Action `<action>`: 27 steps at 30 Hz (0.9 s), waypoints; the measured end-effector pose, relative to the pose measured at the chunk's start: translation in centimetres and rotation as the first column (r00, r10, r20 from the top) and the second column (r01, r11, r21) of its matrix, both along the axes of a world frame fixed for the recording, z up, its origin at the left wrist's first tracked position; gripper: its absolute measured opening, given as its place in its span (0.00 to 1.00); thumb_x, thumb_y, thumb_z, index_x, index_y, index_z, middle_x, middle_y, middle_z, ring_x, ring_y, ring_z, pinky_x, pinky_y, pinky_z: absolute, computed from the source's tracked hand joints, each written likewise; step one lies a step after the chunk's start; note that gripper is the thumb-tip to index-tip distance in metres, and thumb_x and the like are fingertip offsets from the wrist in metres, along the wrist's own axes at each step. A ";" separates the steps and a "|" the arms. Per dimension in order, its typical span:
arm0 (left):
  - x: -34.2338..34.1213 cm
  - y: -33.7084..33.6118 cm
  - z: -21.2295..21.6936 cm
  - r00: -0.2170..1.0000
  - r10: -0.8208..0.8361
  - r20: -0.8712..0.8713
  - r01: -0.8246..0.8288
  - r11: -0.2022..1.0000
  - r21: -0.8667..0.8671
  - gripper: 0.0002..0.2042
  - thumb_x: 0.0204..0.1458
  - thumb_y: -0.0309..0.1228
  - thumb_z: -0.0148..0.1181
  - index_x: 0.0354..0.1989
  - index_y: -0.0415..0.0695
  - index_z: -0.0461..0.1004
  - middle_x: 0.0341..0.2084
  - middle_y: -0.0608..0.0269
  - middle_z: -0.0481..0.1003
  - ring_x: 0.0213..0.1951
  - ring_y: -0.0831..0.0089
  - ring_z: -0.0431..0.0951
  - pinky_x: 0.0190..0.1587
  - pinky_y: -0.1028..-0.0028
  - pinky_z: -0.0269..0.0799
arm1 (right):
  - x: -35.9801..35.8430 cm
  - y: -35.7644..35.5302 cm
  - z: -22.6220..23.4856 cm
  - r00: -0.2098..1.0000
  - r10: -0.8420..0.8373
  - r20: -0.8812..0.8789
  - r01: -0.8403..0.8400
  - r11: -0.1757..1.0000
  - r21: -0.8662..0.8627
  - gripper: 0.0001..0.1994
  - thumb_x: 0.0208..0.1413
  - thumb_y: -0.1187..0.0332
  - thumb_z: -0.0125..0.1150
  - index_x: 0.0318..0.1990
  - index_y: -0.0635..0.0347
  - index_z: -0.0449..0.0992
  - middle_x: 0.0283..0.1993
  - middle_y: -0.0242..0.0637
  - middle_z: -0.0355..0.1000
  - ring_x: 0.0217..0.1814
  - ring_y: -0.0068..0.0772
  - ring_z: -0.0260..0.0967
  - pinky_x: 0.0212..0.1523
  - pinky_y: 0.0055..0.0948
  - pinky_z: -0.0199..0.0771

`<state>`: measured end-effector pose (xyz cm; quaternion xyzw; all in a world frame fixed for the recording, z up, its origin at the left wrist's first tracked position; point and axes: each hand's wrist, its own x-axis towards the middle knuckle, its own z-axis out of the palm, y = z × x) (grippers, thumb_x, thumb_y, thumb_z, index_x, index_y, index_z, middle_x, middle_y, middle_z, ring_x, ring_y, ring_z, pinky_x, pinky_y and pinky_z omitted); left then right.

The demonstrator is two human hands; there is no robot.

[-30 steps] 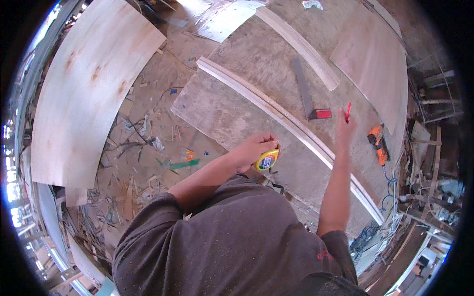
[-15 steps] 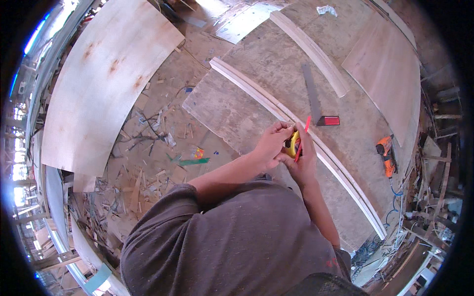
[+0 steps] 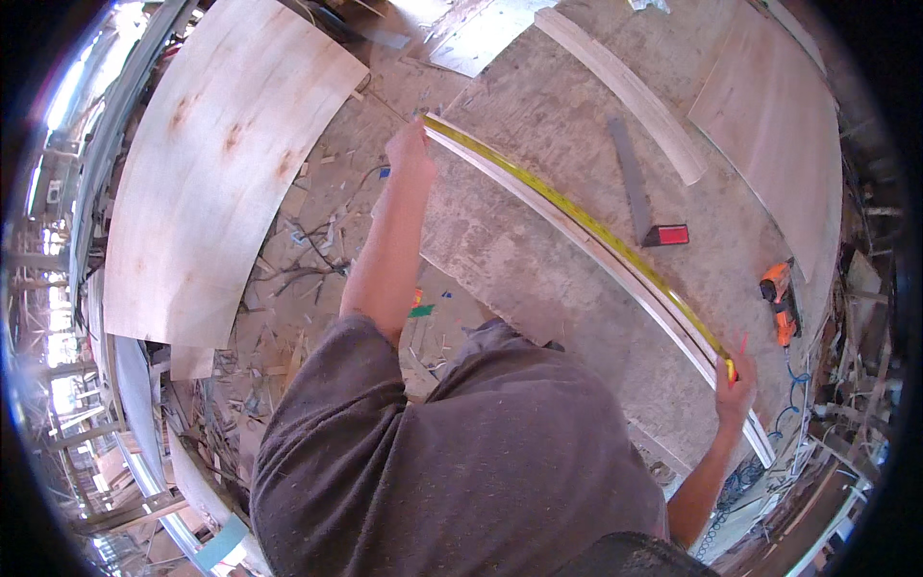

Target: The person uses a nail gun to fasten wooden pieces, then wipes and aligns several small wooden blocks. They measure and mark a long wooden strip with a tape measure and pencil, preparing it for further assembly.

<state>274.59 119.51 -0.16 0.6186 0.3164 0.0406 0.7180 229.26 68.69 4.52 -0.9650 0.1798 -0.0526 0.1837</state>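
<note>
A yellow tape measure blade (image 3: 586, 227) is stretched along the pale wooden strips (image 3: 538, 206) that lie across the worktable. At the strips' far left end, my left hand (image 3: 411, 146) is closed on the blade's tip; its fingertips are partly hidden. Toward the near right end, my right hand (image 3: 735, 389) grips the tape measure case, which its fingers mostly cover. A thin red stick, like a pencil or pen (image 3: 743, 344), pokes up from that same hand. The blade rests on or just above the strips.
Beyond the strips lie a handsaw (image 3: 632, 183) with a red and black handle and another wooden piece (image 3: 625, 91). An orange air nailer (image 3: 781, 303) with a blue hose sits at right. Plywood sheets (image 3: 221, 163) stand left and right; scraps litter the floor (image 3: 288, 279).
My hands have parted from the middle, left hand to the strips' far end, right hand to the near right. The tape blade has been drawn out between them.
</note>
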 end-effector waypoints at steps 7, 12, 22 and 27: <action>6.0 1.0 -5.3 0.931 -0.197 -0.307 0.363 0.595 0.718 0.14 0.56 0.31 0.66 0.44 0.32 0.80 0.43 0.51 0.82 0.45 0.62 0.81 0.46 0.67 0.74 | -0.9 -1.0 -5.3 0.991 -0.020 0.130 0.035 0.993 -0.117 0.10 0.60 0.65 0.66 0.42 0.62 0.82 0.40 0.46 0.73 0.45 0.49 0.73 0.46 0.41 0.71; 5.3 -0.5 -7.7 0.987 0.156 -0.034 -0.132 0.918 0.374 0.15 0.49 0.31 0.73 0.40 0.34 0.82 0.35 0.52 0.83 0.37 0.63 0.82 0.40 0.65 0.77 | -1.0 -0.7 -6.1 0.986 -0.147 -0.073 0.145 0.989 -0.028 0.12 0.61 0.61 0.65 0.44 0.59 0.84 0.48 0.50 0.76 0.51 0.53 0.74 0.52 0.43 0.72; 0.0 -3.3 -6.3 0.994 -0.064 0.087 -0.009 0.753 0.657 0.13 0.49 0.35 0.73 0.41 0.44 0.81 0.40 0.56 0.81 0.44 0.61 0.80 0.48 0.60 0.72 | -1.1 -1.3 -7.1 0.978 -0.183 -0.104 0.172 0.979 -0.108 0.15 0.62 0.56 0.64 0.47 0.56 0.84 0.52 0.54 0.76 0.56 0.56 0.73 0.57 0.46 0.72; -11.9 -11.3 -4.7 0.672 -0.701 0.239 -0.008 0.316 0.949 0.17 0.50 0.33 0.70 0.49 0.46 0.79 0.52 0.55 0.76 0.56 0.58 0.74 0.58 0.59 0.62 | -1.1 -0.6 -6.6 0.976 -0.198 -0.093 0.188 0.976 -0.107 0.15 0.60 0.55 0.65 0.46 0.54 0.84 0.47 0.51 0.77 0.50 0.55 0.75 0.51 0.46 0.74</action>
